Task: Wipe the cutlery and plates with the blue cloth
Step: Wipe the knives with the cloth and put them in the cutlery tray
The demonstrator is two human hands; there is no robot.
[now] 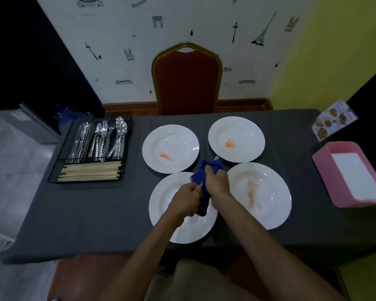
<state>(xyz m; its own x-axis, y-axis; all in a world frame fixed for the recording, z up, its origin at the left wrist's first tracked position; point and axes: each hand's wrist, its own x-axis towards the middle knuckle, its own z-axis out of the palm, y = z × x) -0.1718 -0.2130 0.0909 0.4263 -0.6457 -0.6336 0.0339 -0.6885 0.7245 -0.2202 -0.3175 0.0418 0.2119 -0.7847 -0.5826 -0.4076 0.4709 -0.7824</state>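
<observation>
The right hand (217, 183) is squeezed tight around the top part of the blue cloth (204, 170). The left hand (189, 196) is right beside it, with its fingers curled around the lower part of the same cloth. The cloth is bunched up between the two hands, and one end hangs down. A small shiny tip (215, 157) pokes out of the far end of the cloth. It is too small to tell which piece of cutlery it is.

Both hands are over the near left plate (195, 231). The near right plate (274, 203) is just beside it and has a long pale orange smear. The far left plate (172, 137) and the far right plate (243, 129) each have an orange spot in the middle. All four plates are white and sit on the grey desk (96, 209).

On the left of the desk is a black wire basket (59, 161). It holds knives (80, 137), forks (102, 135), spoons (121, 131) and, in the front part, chopsticks (91, 170). On the right edge is a pink box (321, 170), with a picture card (334, 119) behind it. A red chair (187, 81) stands at the far side of the desk.
</observation>
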